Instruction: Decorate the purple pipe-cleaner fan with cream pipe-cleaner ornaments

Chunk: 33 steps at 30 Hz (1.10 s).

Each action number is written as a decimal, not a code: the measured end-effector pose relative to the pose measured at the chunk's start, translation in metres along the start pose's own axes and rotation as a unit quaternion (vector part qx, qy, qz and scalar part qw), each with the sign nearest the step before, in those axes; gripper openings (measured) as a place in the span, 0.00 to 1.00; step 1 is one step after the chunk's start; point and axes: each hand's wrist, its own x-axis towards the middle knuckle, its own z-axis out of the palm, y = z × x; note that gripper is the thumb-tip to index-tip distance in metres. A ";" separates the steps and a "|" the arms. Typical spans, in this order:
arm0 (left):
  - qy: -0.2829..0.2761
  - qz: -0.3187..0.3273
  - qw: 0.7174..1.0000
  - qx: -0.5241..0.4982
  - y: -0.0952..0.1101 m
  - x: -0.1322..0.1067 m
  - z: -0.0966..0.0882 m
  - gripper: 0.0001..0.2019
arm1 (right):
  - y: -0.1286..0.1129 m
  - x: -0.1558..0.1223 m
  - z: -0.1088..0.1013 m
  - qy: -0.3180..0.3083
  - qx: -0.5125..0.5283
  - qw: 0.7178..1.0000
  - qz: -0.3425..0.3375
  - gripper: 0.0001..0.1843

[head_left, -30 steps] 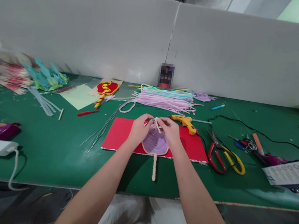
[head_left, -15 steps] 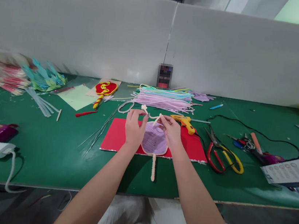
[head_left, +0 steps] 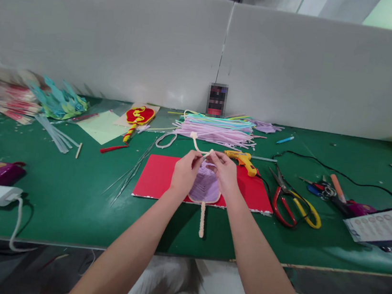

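Observation:
A small purple fan (head_left: 205, 188) made of pipe cleaners lies on a red board (head_left: 156, 176) on the green table, its cream handle (head_left: 202, 219) pointing toward me. My left hand (head_left: 185, 173) and my right hand (head_left: 224, 171) meet over the fan's top edge. Both pinch a cream pipe cleaner (head_left: 196, 143). Its free end sticks up and away to the left, toward the far side of the table.
A pile of pastel pipe cleaners (head_left: 216, 129) lies behind the board, a yellow glue gun (head_left: 243, 160) just right of my hands. Red-and-yellow scissors (head_left: 293, 203) and other tools lie right. Thin wires (head_left: 133, 170), a red-yellow fan (head_left: 138, 116) and coloured craft pieces (head_left: 58, 97) lie left.
The cream pipe cleaner's free end has swung out from between my hands and now points up and away. My left hand moved left, then back close to my right hand.

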 end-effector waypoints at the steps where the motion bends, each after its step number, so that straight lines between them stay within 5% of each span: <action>1: 0.000 0.003 1.000 0.006 0.000 0.000 0.000 0.04 | 0.001 0.000 0.000 -0.002 -0.010 1.000 -0.008 0.14; 9: 0.043 -0.055 0.994 -0.083 0.004 0.004 -0.004 0.05 | 0.001 0.000 -0.001 0.000 -0.054 0.998 -0.033 0.15; 17: 0.061 -0.197 0.918 -0.340 -0.001 0.013 -0.002 0.08 | -0.001 -0.003 0.003 0.002 -0.045 0.997 -0.055 0.15; 25: 0.068 -0.145 0.971 -0.180 0.006 0.010 -0.005 0.06 | 0.002 0.000 0.001 0.007 -0.008 1.000 -0.019 0.16; 33: 0.053 -0.074 0.991 -0.094 0.004 0.006 -0.005 0.06 | 0.001 0.000 0.000 0.014 0.025 1.000 0.012 0.15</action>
